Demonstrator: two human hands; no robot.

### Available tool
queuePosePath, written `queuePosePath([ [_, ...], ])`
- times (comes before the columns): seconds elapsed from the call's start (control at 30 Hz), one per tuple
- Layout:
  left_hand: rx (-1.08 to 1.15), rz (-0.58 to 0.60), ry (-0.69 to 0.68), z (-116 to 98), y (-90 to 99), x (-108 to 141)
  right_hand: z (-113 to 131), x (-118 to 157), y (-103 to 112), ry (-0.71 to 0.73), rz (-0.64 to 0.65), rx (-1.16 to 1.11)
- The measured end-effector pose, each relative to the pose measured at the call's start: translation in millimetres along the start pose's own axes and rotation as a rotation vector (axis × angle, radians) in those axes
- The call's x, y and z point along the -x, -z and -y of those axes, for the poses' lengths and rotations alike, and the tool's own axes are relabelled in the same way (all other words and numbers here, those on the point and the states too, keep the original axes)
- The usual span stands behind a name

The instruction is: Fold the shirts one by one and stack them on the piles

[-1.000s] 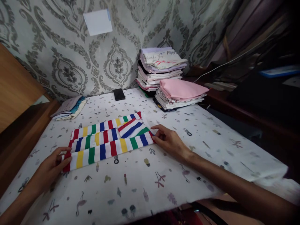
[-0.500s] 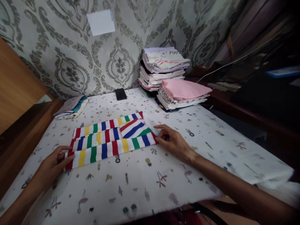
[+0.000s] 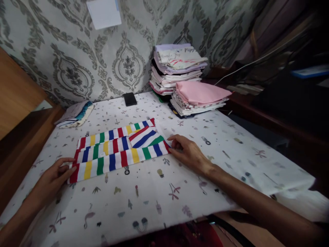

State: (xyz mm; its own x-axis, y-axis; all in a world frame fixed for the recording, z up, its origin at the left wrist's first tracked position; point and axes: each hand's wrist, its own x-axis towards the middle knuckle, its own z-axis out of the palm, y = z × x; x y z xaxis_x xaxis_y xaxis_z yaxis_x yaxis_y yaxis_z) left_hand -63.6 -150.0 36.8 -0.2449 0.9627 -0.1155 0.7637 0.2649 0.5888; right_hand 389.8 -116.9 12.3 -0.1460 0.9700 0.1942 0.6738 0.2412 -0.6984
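A striped garment (image 3: 115,159) in red, yellow, green, blue and white lies folded into a long strip, with a slanted flap near its right end. My left hand (image 3: 55,176) pinches its left end between thumb and fingers. At the right end, my right hand (image 3: 189,154) grips the near corner, beside a white edge of the cloth. The folded garment rests flat on a white printed sheet (image 3: 154,192).
At the back stands a tall stack of folded clothes (image 3: 177,72), with a lower pile topped by pink cloth (image 3: 202,92) before it. A black flat object (image 3: 130,99) lies left of them. A small folded pile (image 3: 75,115) sits at the back left, near a wooden panel (image 3: 19,96).
The view has shifted slightly, so everything sits a little higher and further left. Both hands keep their places at the ends of the striped garment.
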Motion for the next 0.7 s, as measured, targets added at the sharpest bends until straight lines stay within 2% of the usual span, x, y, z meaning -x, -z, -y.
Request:
queuePosePath([
  [0.1, 0.186, 0.045, -0.010, -3.4, 0.5, -0.1, 0.2, 0.8, -1.5, 0.018, -0.002, 0.073],
  [0.2, 0.270, 0.083, -0.003, -7.8, 4.4, 0.5, 0.3, -1.3, -1.8, 0.085, -0.042, 0.143],
  [0.3, 0.317, 0.120, -0.024, -5.5, 6.7, -2.1, 4.5, -11.3, -2.9, 0.236, -0.075, 0.223],
  [0.4, 0.310, 0.088, -0.099, 3.7, 7.0, -5.9, 14.9, -27.1, -8.7, 0.411, -0.026, 0.275],
  [0.47, 0.217, 0.020, -0.152, 7.9, 7.3, -6.1, 22.8, -38.4, -16.6, 0.493, 0.037, 0.310],
  [0.57, -0.102, -0.134, -0.218, 4.1, 7.4, -1.0, 29.3, -54.9, -34.3, 0.550, 0.118, 0.369],
  [0.63, -0.289, -0.212, -0.330, -4.1, 4.2, 5.1, 27.9, -64.4, -48.6, 0.563, 0.141, 0.408],
  [0.7, -0.371, -0.193, -0.484, -13.1, -3.3, 11.5, 22.5, -71.3, -62.6, 0.558, 0.152, 0.459],
])
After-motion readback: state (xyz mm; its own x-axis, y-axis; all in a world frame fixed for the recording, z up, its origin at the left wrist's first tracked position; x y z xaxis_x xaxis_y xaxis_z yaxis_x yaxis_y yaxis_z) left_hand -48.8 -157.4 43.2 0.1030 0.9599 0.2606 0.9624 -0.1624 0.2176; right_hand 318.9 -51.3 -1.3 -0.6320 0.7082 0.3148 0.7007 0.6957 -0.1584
